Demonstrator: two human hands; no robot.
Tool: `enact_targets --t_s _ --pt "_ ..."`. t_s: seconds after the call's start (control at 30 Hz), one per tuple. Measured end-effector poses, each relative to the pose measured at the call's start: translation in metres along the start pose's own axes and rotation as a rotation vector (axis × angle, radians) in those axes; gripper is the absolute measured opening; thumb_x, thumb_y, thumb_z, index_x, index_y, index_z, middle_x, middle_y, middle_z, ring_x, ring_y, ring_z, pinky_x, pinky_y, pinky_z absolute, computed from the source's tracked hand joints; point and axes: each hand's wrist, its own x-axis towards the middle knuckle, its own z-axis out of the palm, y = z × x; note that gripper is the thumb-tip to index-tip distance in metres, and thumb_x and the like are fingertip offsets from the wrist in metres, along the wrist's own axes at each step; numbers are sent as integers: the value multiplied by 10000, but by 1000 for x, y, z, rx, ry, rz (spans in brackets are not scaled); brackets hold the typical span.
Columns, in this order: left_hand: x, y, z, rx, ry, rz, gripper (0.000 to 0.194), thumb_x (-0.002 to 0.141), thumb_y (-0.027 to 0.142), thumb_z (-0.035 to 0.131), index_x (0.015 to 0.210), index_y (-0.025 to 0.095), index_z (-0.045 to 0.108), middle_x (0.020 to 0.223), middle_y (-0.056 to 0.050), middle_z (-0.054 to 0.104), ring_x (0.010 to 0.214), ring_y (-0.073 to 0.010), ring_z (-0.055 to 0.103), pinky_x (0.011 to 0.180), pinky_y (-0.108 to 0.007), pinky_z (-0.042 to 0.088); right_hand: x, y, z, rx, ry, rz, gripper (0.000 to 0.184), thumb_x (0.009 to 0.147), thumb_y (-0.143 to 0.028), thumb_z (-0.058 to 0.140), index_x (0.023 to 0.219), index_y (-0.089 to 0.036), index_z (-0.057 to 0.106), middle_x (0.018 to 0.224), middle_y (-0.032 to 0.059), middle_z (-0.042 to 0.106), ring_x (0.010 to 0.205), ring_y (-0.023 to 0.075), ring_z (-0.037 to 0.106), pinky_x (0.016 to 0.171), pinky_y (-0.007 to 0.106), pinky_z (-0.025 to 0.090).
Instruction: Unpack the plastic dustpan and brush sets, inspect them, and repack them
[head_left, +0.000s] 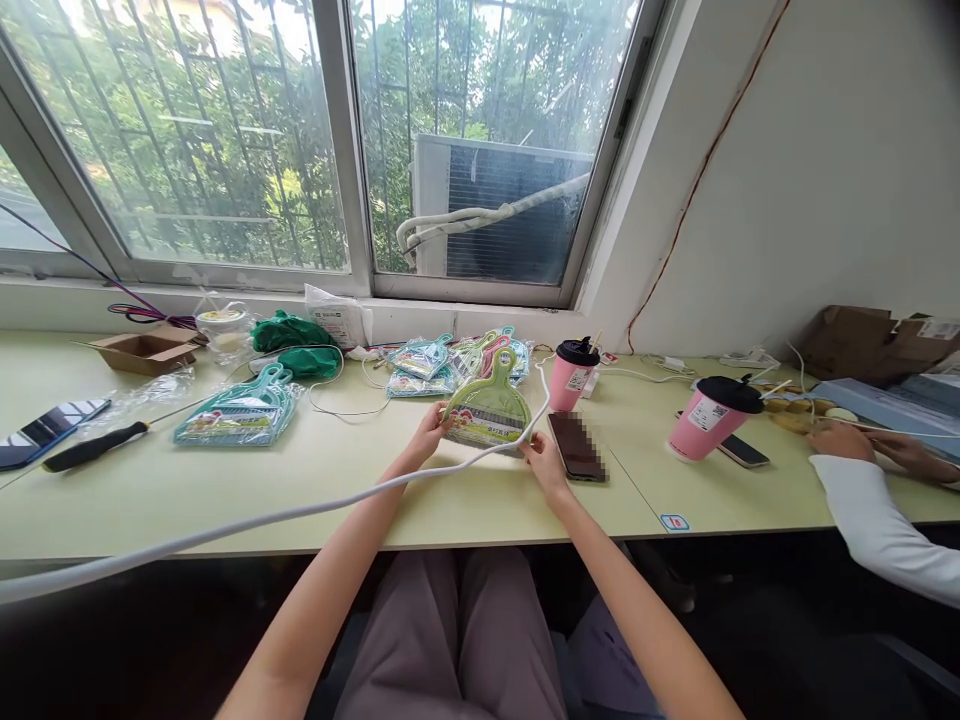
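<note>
Both hands hold a small green dustpan (491, 400) upright above the table, its round handle with a hole pointing up. A printed card label runs across its front. My left hand (427, 432) is closed on its left edge, and my right hand (543, 460) pinches its lower right corner. Behind it lies a pile of similar wrapped dustpans (420, 368) in blue, green and pink. To the left is another stack of wrapped teal dustpans (244, 412). A white cable (330, 503) crosses in front of the held dustpan.
Right of my hands lie a phone (576, 445) and two pink cups (574, 375) with black lids. At left are a screwdriver (97, 447), a dark blue phone (49, 432), a cardboard box (146, 350) and green gloves (300, 345). A co-worker's sleeve (877, 515) shows at right.
</note>
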Motion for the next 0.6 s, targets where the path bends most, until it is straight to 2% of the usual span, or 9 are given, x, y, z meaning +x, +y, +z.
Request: enact_targets --t_s 0.13,0.2,0.27,0.37,0.47,0.53,0.6 --pt "-5 11 5 5 -75 15 475 772 515 705 1074 200 519 979 -70 688 917 -243 655 811 -388 505 5 -16 10 90 -66 -190 482 749 -592 662 1069 -238 594 1138 86 678 1091 255 617 933 396 496" --pt "-7 17 11 87 -40 69 488 792 551 672 1101 197 543 1067 -82 670 1003 -253 628 855 -389 493 7 -26 17 126 -91 -257 509 803 -584 622 1176 -242 563 1253 91 628 1171 248 576 993 394 460" --pt "-9 21 16 179 36 143 517 815 596 621 1134 195 564 1118 -90 652 1064 -261 601 887 -385 478 8 -33 23 155 -105 -292 497 851 -590 561 1201 -238 562 1296 91 599 1194 244 559 1029 395 430" --pt "-11 27 19 287 125 219 529 868 642 506 1142 197 586 1094 -91 662 1031 -251 608 877 -372 471 8 -37 27 164 -109 -305 503 889 -632 465 1165 -231 591 1280 89 602 1191 249 549 1043 402 410" --pt "-13 29 21 423 165 224 508 910 639 414 1103 211 608 1019 -65 686 924 -224 626 834 -351 468 9 -34 27 101 -155 -307 531 885 -663 443 1123 -222 619 1131 83 664 1114 259 576 1008 405 425" --pt "-13 28 21 463 194 222 516 906 649 407 1118 220 601 996 -57 695 890 -218 629 822 -345 466 12 -31 24 64 -166 -299 546 876 -676 447 1104 -215 632 1038 77 684 1053 261 593 971 398 442" --pt "-11 25 18 443 213 214 544 876 677 434 1133 224 593 988 -61 700 885 -223 633 813 -340 466 16 -28 21 57 -129 -292 564 871 -686 436 1116 -215 627 1033 76 683 1036 257 596 943 386 453"
